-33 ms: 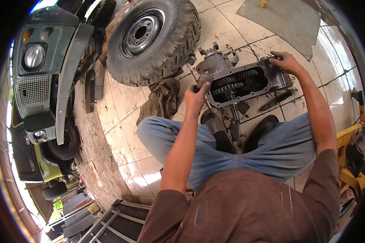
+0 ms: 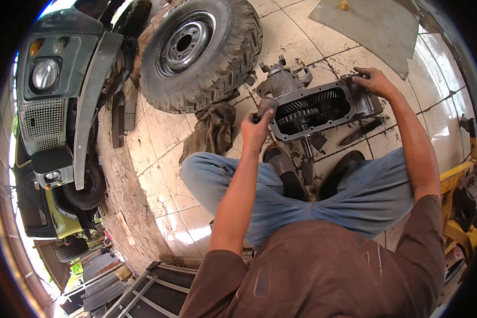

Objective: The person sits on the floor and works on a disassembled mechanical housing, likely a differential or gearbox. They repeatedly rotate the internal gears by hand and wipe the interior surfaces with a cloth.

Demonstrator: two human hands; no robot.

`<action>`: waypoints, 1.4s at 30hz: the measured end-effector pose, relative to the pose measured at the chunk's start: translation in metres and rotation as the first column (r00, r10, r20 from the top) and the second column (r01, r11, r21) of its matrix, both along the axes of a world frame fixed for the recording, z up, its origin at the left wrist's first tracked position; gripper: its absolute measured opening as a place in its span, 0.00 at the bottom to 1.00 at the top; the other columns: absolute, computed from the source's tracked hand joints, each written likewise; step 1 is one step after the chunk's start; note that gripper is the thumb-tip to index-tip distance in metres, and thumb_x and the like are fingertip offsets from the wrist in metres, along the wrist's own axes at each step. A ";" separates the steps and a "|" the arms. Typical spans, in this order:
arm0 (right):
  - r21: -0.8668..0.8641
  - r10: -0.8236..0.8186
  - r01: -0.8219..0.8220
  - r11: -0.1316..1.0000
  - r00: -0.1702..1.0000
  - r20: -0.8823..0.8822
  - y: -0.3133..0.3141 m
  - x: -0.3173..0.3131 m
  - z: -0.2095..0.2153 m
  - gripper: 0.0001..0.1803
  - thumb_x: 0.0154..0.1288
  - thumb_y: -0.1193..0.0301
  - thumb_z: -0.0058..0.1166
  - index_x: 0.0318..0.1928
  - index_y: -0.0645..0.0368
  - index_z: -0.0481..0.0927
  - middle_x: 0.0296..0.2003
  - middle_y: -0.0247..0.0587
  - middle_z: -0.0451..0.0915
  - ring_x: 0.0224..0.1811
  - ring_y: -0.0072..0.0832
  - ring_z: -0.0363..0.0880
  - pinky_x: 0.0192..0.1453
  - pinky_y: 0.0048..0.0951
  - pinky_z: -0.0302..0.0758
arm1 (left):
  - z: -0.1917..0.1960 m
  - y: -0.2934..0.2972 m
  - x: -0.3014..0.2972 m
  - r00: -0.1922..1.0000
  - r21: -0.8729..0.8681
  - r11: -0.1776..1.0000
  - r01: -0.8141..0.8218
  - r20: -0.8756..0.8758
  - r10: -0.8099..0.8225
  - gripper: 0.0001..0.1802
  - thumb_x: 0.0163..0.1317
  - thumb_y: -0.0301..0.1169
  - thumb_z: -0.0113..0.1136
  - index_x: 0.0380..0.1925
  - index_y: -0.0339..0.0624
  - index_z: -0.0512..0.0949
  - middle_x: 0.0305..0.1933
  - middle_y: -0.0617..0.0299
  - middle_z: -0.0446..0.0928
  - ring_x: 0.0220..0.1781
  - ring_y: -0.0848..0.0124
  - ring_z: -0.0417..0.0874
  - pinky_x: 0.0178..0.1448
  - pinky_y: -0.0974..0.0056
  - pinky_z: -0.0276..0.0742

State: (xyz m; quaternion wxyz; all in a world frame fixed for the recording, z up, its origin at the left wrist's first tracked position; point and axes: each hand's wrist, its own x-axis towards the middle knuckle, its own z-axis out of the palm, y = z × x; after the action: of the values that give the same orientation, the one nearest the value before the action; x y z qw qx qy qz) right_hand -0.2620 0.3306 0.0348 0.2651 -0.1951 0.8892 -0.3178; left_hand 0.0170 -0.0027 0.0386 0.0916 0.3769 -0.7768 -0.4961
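An open gearbox housing (image 2: 323,127) rests on the tiled floor in front of my feet, its bolt-hole flange facing up. Several toothed gears (image 2: 301,116) show inside, and a shaft (image 2: 307,148) sticks out toward me. On the far left side a rounded casing with a yoke (image 2: 274,65) is attached. My left hand (image 2: 255,127) grips the housing's left end, thumb on top, fingers partly hidden. At the opposite end, my right hand (image 2: 375,84) holds the upper right corner, fingers bent over it. Dark grime coats the metal.
A large wheel with a knobby tyre (image 2: 244,53) lies beyond on the left, a dirty brown rag (image 2: 215,127) beside it. Near the housing is a dark flat strip (image 2: 361,131). A grey sheet (image 2: 373,24) lies far right, a yellow frame (image 2: 456,180) at right. Parked vehicles (image 2: 63,58) stand left.
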 end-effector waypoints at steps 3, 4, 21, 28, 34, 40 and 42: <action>0.019 0.012 -0.012 1.000 1.000 0.003 -0.003 0.004 0.010 0.38 0.64 0.51 0.64 0.67 0.66 0.77 0.58 0.61 0.83 0.60 0.45 0.84 0.64 0.37 0.78 | -0.002 -0.009 -0.005 1.000 -0.036 0.999 0.028 0.007 -0.028 0.38 0.53 0.55 0.77 0.38 0.21 0.83 0.31 0.46 0.85 0.34 0.63 0.85 0.43 0.57 0.80; 0.018 0.023 -0.023 1.000 1.000 0.002 -0.006 0.006 0.012 0.39 0.64 0.51 0.64 0.67 0.66 0.77 0.58 0.61 0.83 0.60 0.46 0.84 0.64 0.37 0.78 | -0.006 -0.014 -0.011 1.000 -0.050 0.998 0.030 -0.006 -0.030 0.38 0.53 0.55 0.77 0.38 0.21 0.83 0.31 0.46 0.85 0.34 0.63 0.85 0.43 0.57 0.80; 0.033 0.024 -0.023 0.999 0.999 -0.028 -0.001 0.001 0.004 0.38 0.65 0.51 0.63 0.68 0.62 0.77 0.59 0.62 0.81 0.62 0.48 0.82 0.67 0.39 0.76 | -0.010 -0.009 -0.002 1.000 -0.037 0.999 0.001 0.015 0.000 0.39 0.54 0.57 0.75 0.39 0.22 0.83 0.37 0.38 0.86 0.41 0.55 0.88 0.49 0.54 0.81; 0.062 0.025 -0.025 0.998 1.000 0.007 -0.006 0.006 0.004 0.37 0.65 0.51 0.63 0.68 0.59 0.77 0.59 0.61 0.82 0.62 0.47 0.82 0.67 0.39 0.76 | -0.005 -0.010 -0.010 0.992 -0.076 0.997 0.028 0.124 -0.018 0.40 0.54 0.58 0.75 0.37 0.21 0.83 0.32 0.43 0.86 0.37 0.60 0.87 0.45 0.55 0.80; -0.004 0.010 -0.011 1.000 0.999 -0.043 -0.003 0.006 0.003 0.37 0.65 0.52 0.64 0.68 0.62 0.77 0.58 0.61 0.82 0.61 0.46 0.83 0.66 0.38 0.77 | -0.022 0.007 0.011 0.999 -0.028 1.000 -0.012 -0.048 0.010 0.39 0.56 0.59 0.73 0.35 0.22 0.83 0.31 0.43 0.84 0.36 0.61 0.85 0.43 0.54 0.79; 0.000 0.008 -0.008 1.000 1.000 -0.002 0.001 0.003 0.002 0.37 0.64 0.52 0.64 0.67 0.63 0.77 0.60 0.60 0.82 0.62 0.46 0.82 0.67 0.38 0.76 | -0.001 0.006 -0.017 0.998 0.001 1.000 0.014 0.066 -0.014 0.41 0.56 0.60 0.72 0.36 0.20 0.82 0.31 0.42 0.84 0.36 0.60 0.85 0.43 0.54 0.78; -0.023 0.011 -0.011 1.000 1.000 -0.001 -0.001 0.000 0.001 0.37 0.65 0.52 0.64 0.67 0.63 0.77 0.58 0.60 0.82 0.61 0.45 0.83 0.66 0.38 0.77 | -0.007 0.005 -0.006 0.998 0.007 1.000 0.002 0.056 -0.003 0.41 0.56 0.61 0.71 0.36 0.21 0.83 0.31 0.43 0.84 0.36 0.61 0.84 0.44 0.55 0.78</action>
State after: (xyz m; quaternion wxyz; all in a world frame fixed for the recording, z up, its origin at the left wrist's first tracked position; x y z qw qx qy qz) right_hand -0.2616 0.3299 0.0357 0.2644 -0.2031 0.8845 -0.3264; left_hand 0.0108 0.0022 0.0312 0.0682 0.3899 -0.7779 -0.4881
